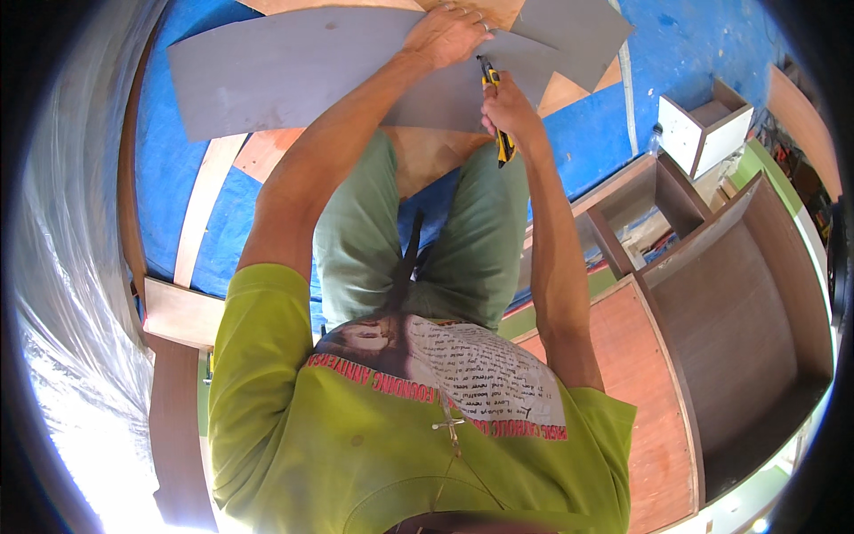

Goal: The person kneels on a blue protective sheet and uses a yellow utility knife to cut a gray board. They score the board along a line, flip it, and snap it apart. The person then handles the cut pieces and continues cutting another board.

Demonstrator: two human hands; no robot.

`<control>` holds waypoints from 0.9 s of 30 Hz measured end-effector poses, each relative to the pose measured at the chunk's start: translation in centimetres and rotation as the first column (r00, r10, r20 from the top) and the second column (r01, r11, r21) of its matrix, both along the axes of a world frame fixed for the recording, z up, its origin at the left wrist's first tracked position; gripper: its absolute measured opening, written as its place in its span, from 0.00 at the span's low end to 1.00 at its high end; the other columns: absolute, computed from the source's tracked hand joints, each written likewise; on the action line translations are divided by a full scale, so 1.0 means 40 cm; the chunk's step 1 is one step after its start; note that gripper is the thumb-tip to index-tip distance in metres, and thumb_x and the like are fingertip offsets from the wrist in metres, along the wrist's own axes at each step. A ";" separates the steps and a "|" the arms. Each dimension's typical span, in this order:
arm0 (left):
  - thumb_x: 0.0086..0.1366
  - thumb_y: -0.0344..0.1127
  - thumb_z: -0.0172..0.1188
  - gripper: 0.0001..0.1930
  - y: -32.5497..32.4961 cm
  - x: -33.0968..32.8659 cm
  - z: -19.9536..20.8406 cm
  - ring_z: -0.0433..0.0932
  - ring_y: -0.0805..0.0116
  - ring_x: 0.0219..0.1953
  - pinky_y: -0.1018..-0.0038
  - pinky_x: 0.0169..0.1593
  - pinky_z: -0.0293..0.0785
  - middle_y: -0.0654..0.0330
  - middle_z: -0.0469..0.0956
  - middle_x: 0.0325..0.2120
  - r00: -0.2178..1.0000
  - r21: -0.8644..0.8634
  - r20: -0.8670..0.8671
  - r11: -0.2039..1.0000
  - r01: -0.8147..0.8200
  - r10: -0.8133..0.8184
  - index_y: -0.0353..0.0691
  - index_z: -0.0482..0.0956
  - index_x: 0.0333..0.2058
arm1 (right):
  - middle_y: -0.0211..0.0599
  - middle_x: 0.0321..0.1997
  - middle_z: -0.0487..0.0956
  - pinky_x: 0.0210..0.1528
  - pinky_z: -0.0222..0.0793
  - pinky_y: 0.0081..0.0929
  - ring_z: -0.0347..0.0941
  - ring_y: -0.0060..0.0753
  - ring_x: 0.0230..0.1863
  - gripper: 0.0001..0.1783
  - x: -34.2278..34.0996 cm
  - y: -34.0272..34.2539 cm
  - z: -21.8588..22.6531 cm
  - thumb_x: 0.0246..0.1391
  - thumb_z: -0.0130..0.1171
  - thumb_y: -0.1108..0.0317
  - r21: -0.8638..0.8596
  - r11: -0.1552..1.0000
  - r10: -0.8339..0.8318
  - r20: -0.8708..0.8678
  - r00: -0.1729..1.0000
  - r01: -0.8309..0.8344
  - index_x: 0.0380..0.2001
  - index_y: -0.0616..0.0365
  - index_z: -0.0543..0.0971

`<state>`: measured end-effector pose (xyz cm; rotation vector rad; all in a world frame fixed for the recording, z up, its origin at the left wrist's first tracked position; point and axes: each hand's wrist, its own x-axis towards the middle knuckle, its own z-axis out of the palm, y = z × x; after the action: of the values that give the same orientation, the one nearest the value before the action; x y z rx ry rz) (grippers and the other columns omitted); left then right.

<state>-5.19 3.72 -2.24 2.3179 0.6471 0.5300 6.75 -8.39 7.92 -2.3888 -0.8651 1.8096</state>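
A long grey sheet lies across plywood pieces in front of my knees. My left hand rests on its far part, fingers bent down against the surface; a ring shows on one finger. In my right hand is a yellow and black utility knife, my fingers wrapped round its handle. The knife's front end points away from me, at the sheet just right of my left hand. Whether the blade touches the sheet I cannot tell. A second grey piece lies to the right, by the first one's end.
Blue sheeting covers the floor. Plywood shows beneath the grey sheet, and a wood strip lies at left. On the right stand a small white box, an open wooden frame and a large brown drawer-like box. Clear plastic hangs at left.
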 end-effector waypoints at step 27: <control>0.74 0.49 0.48 0.18 -0.006 -0.010 0.004 0.81 0.59 0.43 0.63 0.48 0.74 0.59 0.82 0.40 0.977 0.147 -0.210 0.989 -0.010 0.041 0.47 0.82 0.48 | 0.52 0.23 0.76 0.28 0.70 0.46 0.76 0.53 0.26 0.16 0.026 -0.036 0.027 0.68 0.44 0.63 0.215 0.939 0.197 0.301 0.933 -0.268 0.52 0.63 0.65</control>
<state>-5.61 3.47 -2.07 2.5294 0.7623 0.3532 7.78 -9.83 8.99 -2.4887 -1.3722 1.3357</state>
